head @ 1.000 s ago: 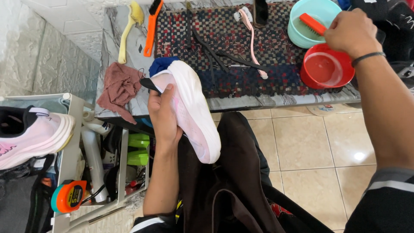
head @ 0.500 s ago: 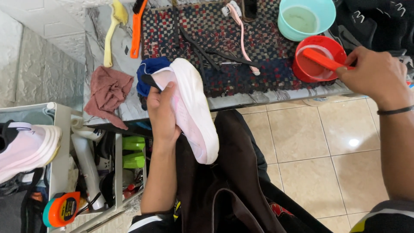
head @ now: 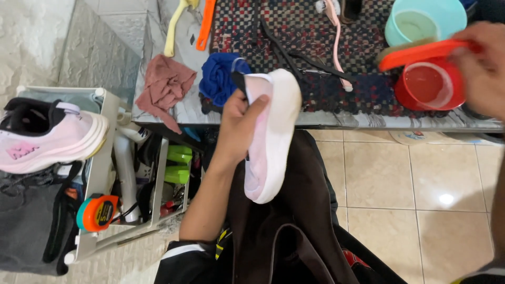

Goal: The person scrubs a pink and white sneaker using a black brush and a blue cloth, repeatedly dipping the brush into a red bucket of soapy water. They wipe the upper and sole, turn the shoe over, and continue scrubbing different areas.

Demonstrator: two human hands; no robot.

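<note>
My left hand (head: 238,126) grips a pale pink shoe with a thick white sole (head: 271,134), held sideways over my lap with the sole facing right. My right hand (head: 481,66) holds an orange-handled brush (head: 421,52) just above a red bowl (head: 430,87) on the worktop. Behind the red bowl stands a turquoise bowl (head: 425,21) with liquid in it.
On the checkered mat (head: 294,37) lie black laces (head: 294,52), a pink brush (head: 336,31), a blue cloth (head: 221,76) and a dusty-pink rag (head: 165,87). A yellow brush (head: 176,26) and an orange one (head: 205,23) lie behind. The matching shoe (head: 47,137) rests on a white rack holding a tape measure (head: 97,213).
My right hand took the orange brush from the turquoise bowl, dipped it at the red bowl and now lifts it just above that bowl. The left hand keeps holding the shoe.
</note>
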